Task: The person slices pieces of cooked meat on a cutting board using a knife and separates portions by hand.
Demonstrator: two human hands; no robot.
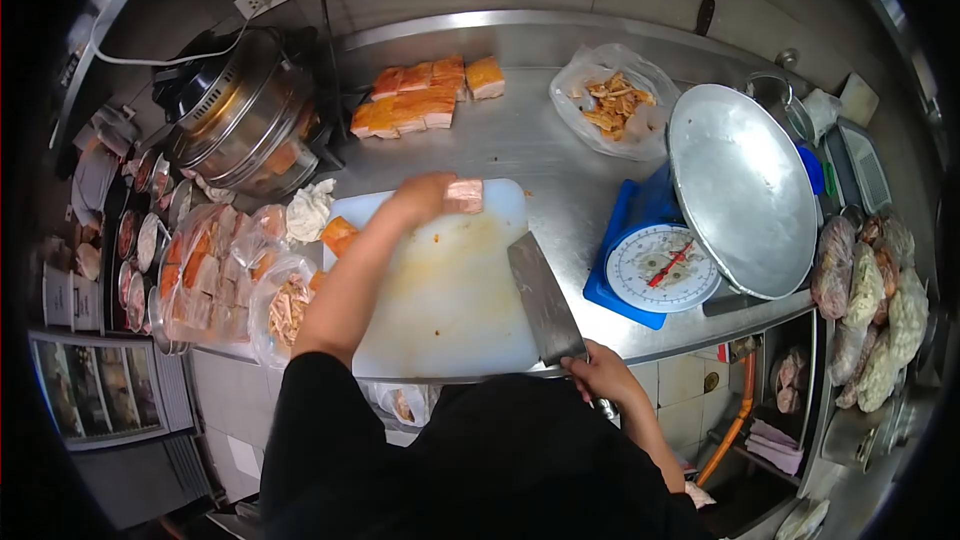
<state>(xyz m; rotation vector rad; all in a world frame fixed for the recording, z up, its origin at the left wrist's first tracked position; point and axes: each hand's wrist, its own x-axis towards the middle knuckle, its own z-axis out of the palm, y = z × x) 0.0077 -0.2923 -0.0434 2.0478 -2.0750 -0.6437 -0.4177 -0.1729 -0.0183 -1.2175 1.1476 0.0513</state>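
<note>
At the far edge of the white cutting board [440, 310], my left hand [425, 198] is closed on a pale block of pork belly [465, 196]. The fingertips are partly hidden by the hand itself. Down at the board's near right corner, my right hand [603, 376] grips the handle of a cleaver [543, 298], whose broad blade lies over the board's right edge. Another piece of pork belly [339, 236] with orange skin sits at the board's left edge, beside my left forearm. Beyond the board, several orange-skinned pork blocks [415, 100] stand in rows on the steel counter.
A blue dial scale [625, 240] with a round metal pan [740, 190] stands right of the board. Behind it lies a plastic bag of browned pieces [617, 105]. On the left are a glass-bowl oven [245, 120], a crumpled white cloth [310, 210] and bagged meat [205, 275].
</note>
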